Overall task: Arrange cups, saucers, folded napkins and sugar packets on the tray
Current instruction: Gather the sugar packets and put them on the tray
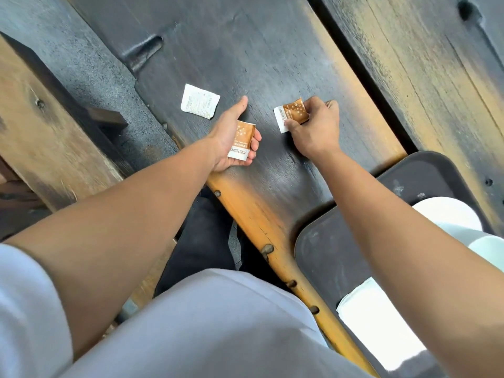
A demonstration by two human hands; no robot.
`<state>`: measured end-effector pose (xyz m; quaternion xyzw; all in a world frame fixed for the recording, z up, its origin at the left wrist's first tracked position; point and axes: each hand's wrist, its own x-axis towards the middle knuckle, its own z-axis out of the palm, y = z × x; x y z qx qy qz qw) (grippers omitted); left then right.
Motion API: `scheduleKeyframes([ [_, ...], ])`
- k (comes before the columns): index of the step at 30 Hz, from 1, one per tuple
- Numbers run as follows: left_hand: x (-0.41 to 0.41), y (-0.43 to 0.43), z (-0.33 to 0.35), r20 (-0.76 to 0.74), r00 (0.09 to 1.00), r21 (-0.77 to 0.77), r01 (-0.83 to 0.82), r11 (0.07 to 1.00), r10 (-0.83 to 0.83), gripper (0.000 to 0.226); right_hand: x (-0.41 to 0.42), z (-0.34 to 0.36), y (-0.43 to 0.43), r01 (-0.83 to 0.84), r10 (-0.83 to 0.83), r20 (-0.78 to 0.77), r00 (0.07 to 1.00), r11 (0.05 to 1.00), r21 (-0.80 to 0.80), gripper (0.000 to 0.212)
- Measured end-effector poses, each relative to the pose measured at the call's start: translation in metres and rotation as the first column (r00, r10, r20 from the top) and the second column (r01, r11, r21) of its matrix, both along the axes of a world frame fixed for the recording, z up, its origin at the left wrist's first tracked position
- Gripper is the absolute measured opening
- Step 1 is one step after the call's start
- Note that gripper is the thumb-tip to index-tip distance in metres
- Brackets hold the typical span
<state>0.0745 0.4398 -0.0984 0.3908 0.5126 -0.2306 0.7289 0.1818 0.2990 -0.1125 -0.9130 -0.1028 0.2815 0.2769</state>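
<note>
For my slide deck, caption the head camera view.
Left hand holds an orange packet, right hand pinches a second packet; white packet lies on table, tray at right.

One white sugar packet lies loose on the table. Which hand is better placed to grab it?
Left, probably. The left hand lies just beside the white packet, thumb pointing toward it, though it holds an orange packet. The right hand is farther off, pinching a second packet.
</note>
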Motion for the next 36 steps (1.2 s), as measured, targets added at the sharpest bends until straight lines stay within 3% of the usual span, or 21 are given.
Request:
scheduleKeyframes([
  [11,0.0,-0.002,0.004,0.004,1.0,0.021,0.024,0.999,-0.024,0.077,-0.002,0.006,0.003,0.039,-0.036,-0.079,0.996,0.999,0.026,0.023],
  [18,0.0,-0.002,0.003,-0.004,0.999,0.046,0.051,0.998,-0.051,0.076,0.005,0.016,0.006,0.238,-0.172,-0.332,0.928,0.956,0.172,0.017],
  [22,-0.001,0.0,0.003,0.0,0.998,0.039,0.06,0.997,-0.06,0.077,0.011,0.033,0.007,0.343,-0.144,-0.511,0.848,0.884,0.319,0.019],
  [27,0.0,0.0,-0.001,0.029,0.998,0.024,0.051,0.998,-0.051,0.081,-0.001,0.054,0.019,0.088,0.159,-0.546,0.823,0.913,0.399,0.017],
  [32,-0.001,0.004,-0.002,0.025,0.999,0.006,0.045,0.999,-0.045,0.082,-0.015,0.049,0.03,-0.216,0.327,-0.49,0.808,0.938,0.271,0.02],
  [36,-0.002,0.003,0.0,0.014,1.0,-0.013,0.004,1.0,-0.004,0.079,-0.013,0.047,0.036,-0.407,0.434,-0.462,0.774,0.899,0.163,0.006],
])
